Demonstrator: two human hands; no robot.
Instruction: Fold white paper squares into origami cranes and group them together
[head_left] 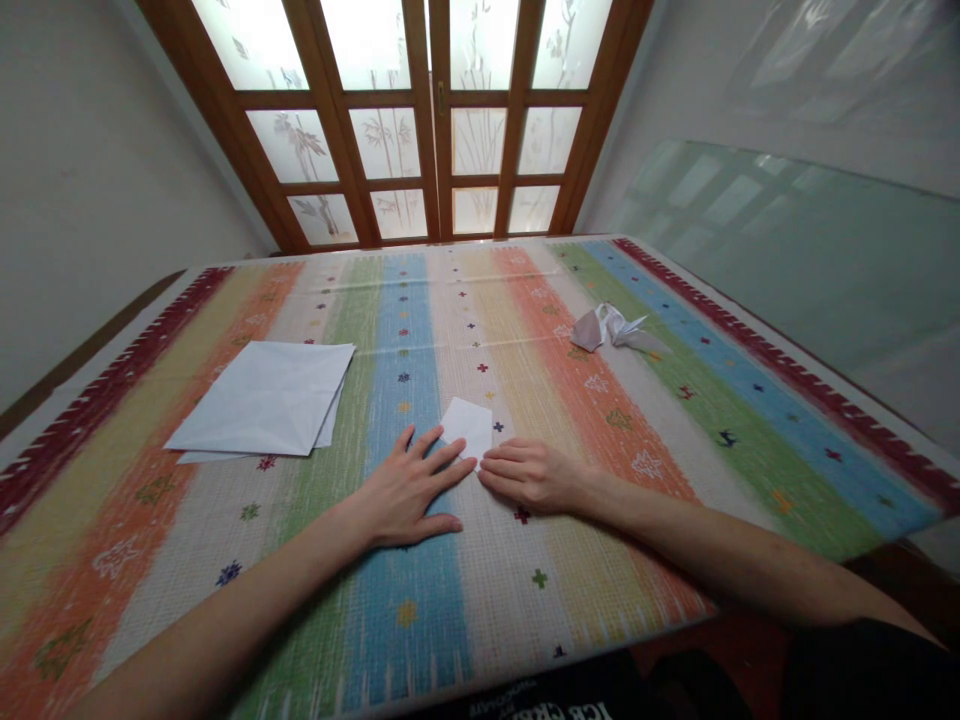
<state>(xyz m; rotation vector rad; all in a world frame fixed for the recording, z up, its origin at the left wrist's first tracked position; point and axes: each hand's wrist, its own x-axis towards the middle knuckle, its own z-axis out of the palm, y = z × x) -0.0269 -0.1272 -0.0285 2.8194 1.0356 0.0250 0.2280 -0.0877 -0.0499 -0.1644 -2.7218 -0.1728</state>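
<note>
A small folded sheet of white paper lies on the striped tablecloth in front of me. My left hand rests flat with its fingers spread, the fingertips over the paper's left and lower edge. At the paper's lower right corner, my right hand has its fingers pressed together, their tips touching the edge. The two hands' fingertips nearly meet there. The lower part of the paper is partly hidden under the fingers.
A stack of white paper sheets lies to the left. Toward the far right sits a folded paper crane. The striped cloth covers the table, with a wooden door with frosted panes beyond it.
</note>
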